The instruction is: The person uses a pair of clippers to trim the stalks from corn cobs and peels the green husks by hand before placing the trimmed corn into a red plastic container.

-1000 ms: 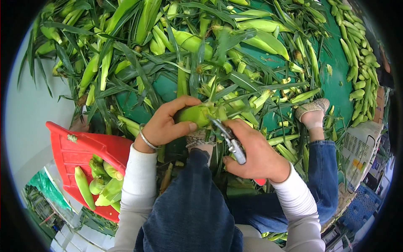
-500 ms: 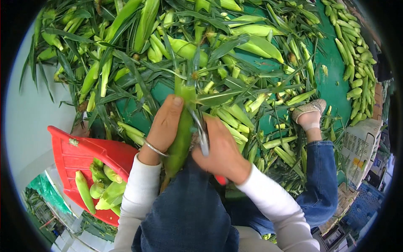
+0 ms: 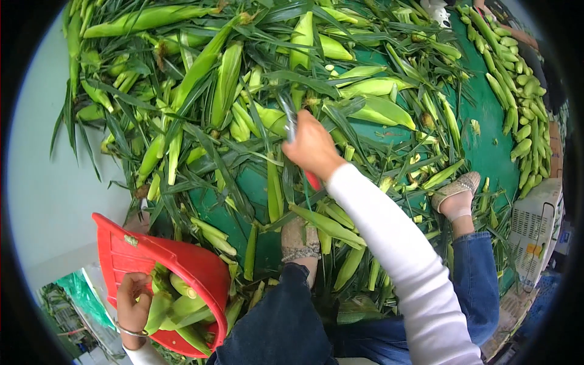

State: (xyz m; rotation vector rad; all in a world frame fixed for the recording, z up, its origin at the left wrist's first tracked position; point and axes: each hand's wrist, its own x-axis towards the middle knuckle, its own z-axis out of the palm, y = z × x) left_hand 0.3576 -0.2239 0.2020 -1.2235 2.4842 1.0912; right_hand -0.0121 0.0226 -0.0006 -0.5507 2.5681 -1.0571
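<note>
Shears point(image 3: 291, 125) gripped in R hand point(image 3: 312, 146), blades half-hidden; L hand point(image 3: 134, 301) clutching basket point(image 3: 121, 255) corn point(image 3: 159, 307).

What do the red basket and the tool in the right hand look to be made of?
Red basket: most likely moulded plastic, judging by its uniform glossy red and its thin smooth rim. Tool in the right hand: the upper part looks like bare grey metal with a dull shine; the red end below the fist may be a plastic or rubber grip, too hidden to tell.

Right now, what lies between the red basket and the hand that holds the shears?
Head view: loose long leaves and several husked corn ears on green sheet lie between the red basket and right hand.
</note>
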